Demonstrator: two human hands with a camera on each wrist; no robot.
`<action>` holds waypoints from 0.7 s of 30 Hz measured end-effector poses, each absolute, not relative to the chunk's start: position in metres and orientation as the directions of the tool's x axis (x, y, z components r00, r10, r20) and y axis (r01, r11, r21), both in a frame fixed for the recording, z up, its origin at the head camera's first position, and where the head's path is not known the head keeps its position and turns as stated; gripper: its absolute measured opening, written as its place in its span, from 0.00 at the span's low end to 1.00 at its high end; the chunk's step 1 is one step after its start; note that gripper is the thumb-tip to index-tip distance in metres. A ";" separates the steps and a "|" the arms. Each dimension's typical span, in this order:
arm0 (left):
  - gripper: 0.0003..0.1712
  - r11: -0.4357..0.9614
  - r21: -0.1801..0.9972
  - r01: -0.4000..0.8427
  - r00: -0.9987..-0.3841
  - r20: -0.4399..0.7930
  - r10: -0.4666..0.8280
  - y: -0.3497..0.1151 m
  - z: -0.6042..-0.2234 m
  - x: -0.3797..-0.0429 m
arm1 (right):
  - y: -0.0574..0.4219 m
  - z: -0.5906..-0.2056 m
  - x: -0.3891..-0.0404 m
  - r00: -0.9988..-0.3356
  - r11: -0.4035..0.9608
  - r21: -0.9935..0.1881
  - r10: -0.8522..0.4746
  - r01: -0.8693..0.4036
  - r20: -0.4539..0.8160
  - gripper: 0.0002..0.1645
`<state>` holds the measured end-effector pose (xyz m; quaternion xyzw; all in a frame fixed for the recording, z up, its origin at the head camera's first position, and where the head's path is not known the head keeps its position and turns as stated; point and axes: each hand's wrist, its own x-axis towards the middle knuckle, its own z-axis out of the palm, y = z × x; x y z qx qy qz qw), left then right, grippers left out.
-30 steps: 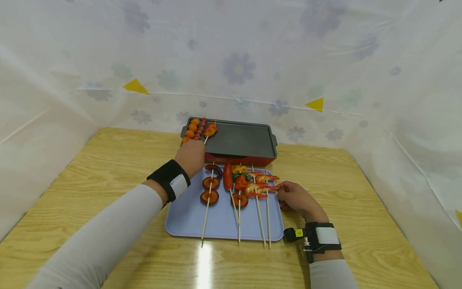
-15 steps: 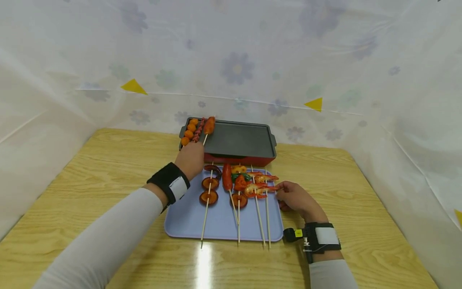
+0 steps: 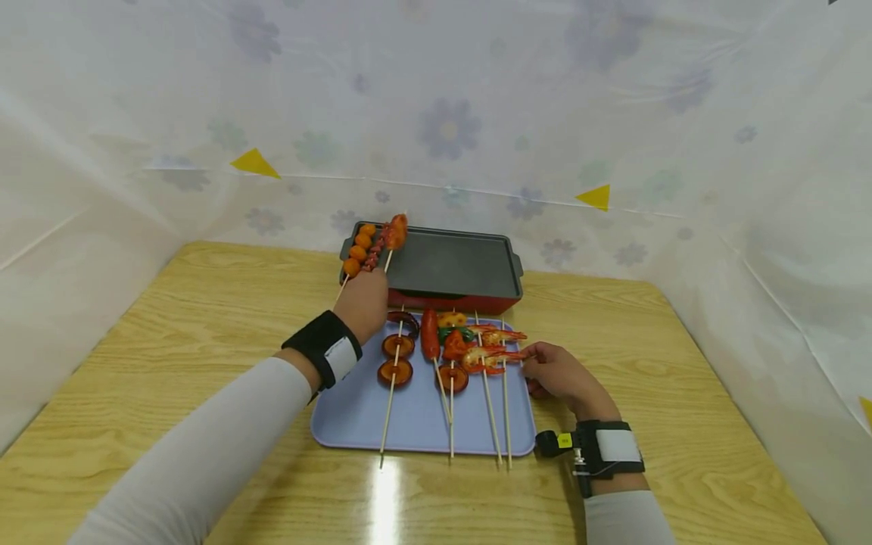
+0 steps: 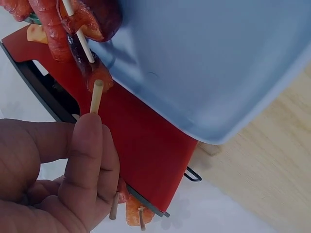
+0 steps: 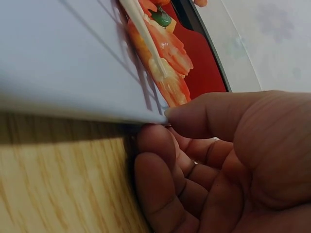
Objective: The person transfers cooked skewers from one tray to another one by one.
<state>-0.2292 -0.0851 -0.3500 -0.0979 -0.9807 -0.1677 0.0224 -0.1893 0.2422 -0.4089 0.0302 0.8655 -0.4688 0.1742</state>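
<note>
My left hand [image 3: 363, 301] pinches the stick of a skewer [image 3: 397, 232] that bears one orange-brown piece, perhaps a chicken wing. This piece is over the left part of the grill pan [image 3: 463, 263], close beside a red meat skewer [image 3: 376, 250]. The stick's blunt end [image 4: 96, 97] pokes out past the thumb in the left wrist view. My right hand [image 3: 560, 376] grips the right edge of the light blue tray [image 3: 354, 412] between thumb and fingers. Shrimp skewers [image 3: 487, 356] lie on the tray near that hand.
A skewer of orange balls [image 3: 357, 253] lies along the pan's left side. The tray also holds a mushroom skewer [image 3: 396, 371], a sausage skewer [image 3: 430, 334] and a mixed vegetable skewer [image 3: 455, 346]. Behind the pan hangs a flowered sheet [image 3: 450, 136].
The orange-brown piece has turned about its stick and shifted slightly up and left, now overlapping the red meat skewer in view. My right hand has stayed on the tray edge.
</note>
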 end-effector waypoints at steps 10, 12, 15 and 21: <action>0.11 0.905 0.406 0.127 -0.992 0.047 0.118 -0.082 -0.356 -0.229 | 0.242 -0.410 -0.189 -0.936 0.561 -0.798 -0.110 0.220 -0.335 0.14; 0.13 0.900 0.421 0.111 -0.994 0.041 0.103 -0.082 -0.356 -0.229 | 0.242 -0.410 -0.190 -0.936 0.563 -0.797 -0.108 0.220 -0.334 0.14; 0.16 0.885 0.457 0.095 -0.995 0.035 0.089 -0.083 -0.358 -0.229 | 0.242 -0.409 -0.190 -0.934 0.564 -0.795 -0.108 0.224 -0.340 0.14; 0.17 0.848 0.526 0.056 -0.998 0.010 0.060 -0.084 -0.360 -0.229 | 0.240 -0.407 -0.189 -0.930 0.558 -0.796 -0.110 0.234 -0.351 0.15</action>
